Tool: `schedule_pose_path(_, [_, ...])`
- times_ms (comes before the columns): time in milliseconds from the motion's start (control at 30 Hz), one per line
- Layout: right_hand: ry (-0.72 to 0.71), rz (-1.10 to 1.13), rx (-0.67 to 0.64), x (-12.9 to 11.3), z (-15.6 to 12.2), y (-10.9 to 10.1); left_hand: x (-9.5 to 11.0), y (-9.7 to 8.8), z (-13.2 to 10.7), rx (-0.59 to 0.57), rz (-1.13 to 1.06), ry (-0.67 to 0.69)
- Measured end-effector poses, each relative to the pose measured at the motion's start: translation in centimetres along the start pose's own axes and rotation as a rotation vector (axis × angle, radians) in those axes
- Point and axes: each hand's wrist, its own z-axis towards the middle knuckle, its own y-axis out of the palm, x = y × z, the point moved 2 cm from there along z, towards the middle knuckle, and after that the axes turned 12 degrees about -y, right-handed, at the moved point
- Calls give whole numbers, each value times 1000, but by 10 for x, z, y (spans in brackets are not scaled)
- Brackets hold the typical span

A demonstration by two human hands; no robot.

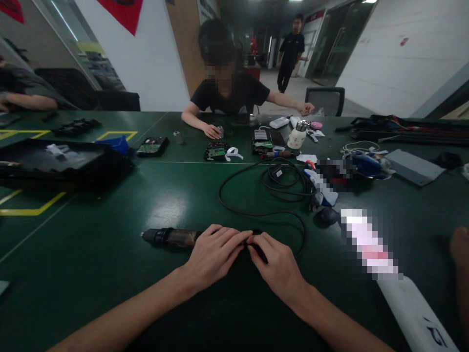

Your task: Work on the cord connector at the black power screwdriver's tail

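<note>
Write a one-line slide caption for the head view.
Left hand covers part of a dark cylindrical tool on a green table, right hand close beside it, a black cable looped beyond.

Black marks (434, 333) on the long, rounded white bar (406, 298) may read 12, uncertainly; the small white label (279, 173) on the coiled black cable (252, 214) is illegible. The red, pointed cloth banner (128, 17) is cut off, unreadable.

head view faces forward, down over left hand (218, 252) and right hand (280, 259).
</note>
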Motion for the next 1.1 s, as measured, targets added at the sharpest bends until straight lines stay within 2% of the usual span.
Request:
schedule_pose_path(167, [-6,-3,6,0,1,0,0,-1,0,-24,-8,12])
schedule_pose_path(333, [-16,-5,12,1,0,0,0,0,1,9,22,-3])
schedule_pose_path(533, [-12,0,14,0,1,0,1,-1,0,-25,-1,16])
schedule_pose_path(667, [-7,-3,12,0,1,0,0,0,0,3,28,-6])
schedule_pose_path(933, [-17,-11,11,1,0,0,-1,1,1,-8,48,34])
schedule_pose_path(1100, [-5,-3,1,0,0,-1,-2,0,1,-62,13,27])
